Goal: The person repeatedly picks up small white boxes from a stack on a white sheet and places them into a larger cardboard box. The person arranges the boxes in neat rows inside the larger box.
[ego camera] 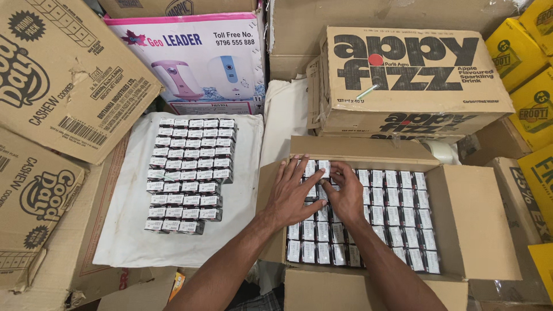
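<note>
Your left hand (292, 193) lies flat inside the open box (469, 222), fingers spread over the top-left rows of small packs (397, 222); it presses on them and grips nothing. Your right hand (347, 196) sits just beside it, touching at the thumb side, fingers curled down over the packs. Its fingertips (334, 169) pinch the upper edge of one pack (324, 167) in the back row, so the grip is nearly closed on that pack.

The packs fill the box in tight rows, running right from your hands and back toward your wrists. The box's flaps stand open all around your hands.

To the left of your left hand, well apart, a second block of the same packs, the stack (187, 175), stands on a white cloth (129, 230). Beyond your fingertips a brown carton (412, 86) sits shut. Yellow cartons (530, 86) lie far to the right.
</note>
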